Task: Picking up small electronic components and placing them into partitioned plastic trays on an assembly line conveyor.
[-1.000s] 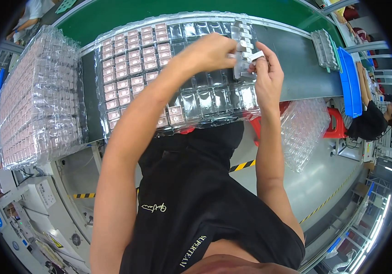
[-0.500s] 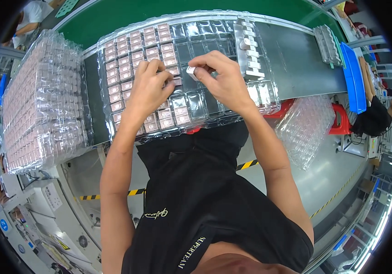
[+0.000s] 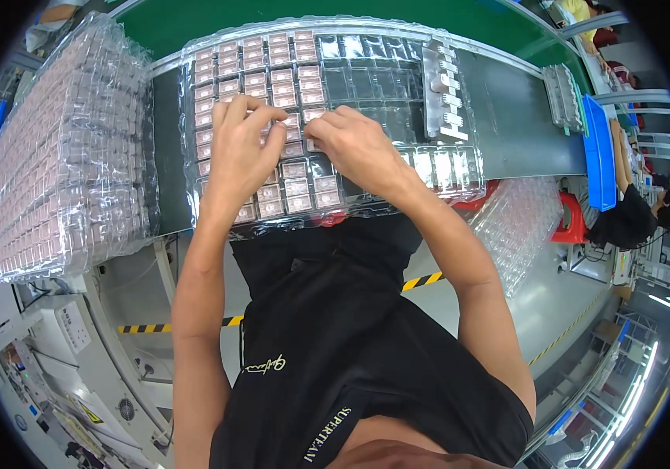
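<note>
A clear plastic tray (image 3: pixel 333 105) lies before me, its left and middle pockets filled with small pale pink rectangular pieces (image 3: pixel 278 48). At the edge of the filled pockets, my right hand (image 3: pixel 358 148) has its fingertips pinched down at a small pale piece (image 3: pixel 311 145), mostly covered by the fingers. My left hand (image 3: pixel 242 148) hovers over the filled pockets just left of it, thumb and forefinger apart, with nothing visible between them. Across the tray's right part rests a grey metal holder (image 3: pixel 433 90) with a row of white toothed parts (image 3: pixel 450 102).
Tall stacked trays (image 3: pixel 69 172) of pink pieces stand at the left. On the right are a grey slotted holder (image 3: pixel 563 98), a blue bin (image 3: pixel 600 156), and clear trays (image 3: pixel 518 227) leaning by a red stool (image 3: pixel 571 219). A person's arm (image 3: pixel 622 148) shows beyond the bin.
My right hand has moved left and down with the small pale piece, from above the pockets to the tray. My left hand has drawn slightly left and its fingers have parted.
</note>
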A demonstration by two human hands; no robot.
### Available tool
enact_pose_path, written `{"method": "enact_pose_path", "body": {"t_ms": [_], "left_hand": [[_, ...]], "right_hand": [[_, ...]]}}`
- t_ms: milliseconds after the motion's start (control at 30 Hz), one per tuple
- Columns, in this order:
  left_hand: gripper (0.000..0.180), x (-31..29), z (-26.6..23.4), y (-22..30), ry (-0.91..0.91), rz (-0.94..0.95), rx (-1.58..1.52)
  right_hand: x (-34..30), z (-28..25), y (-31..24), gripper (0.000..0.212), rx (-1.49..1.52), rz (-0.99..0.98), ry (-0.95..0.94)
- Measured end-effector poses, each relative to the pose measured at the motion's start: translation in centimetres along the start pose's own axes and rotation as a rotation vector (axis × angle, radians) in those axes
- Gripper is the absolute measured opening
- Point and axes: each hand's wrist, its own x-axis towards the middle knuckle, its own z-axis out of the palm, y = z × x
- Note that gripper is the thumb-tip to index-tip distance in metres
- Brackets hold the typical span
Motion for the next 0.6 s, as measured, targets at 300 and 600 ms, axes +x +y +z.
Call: {"method": "enact_pose_path", "body": {"t_ms": [300,600], "left_hand": [[0.009,-1.8,-1.4,0.1,0.026,-0.065,-0.060],[0.008,-1.0,-0.2,1.9,-0.074,0.059,-0.110]], "right_hand": [[0.4,-0.4,0.0,0.012,-0.040,0.042,-0.112],[-3.7,-6.2,0.7,0.015,-0.002,0.276,0.264]]}}
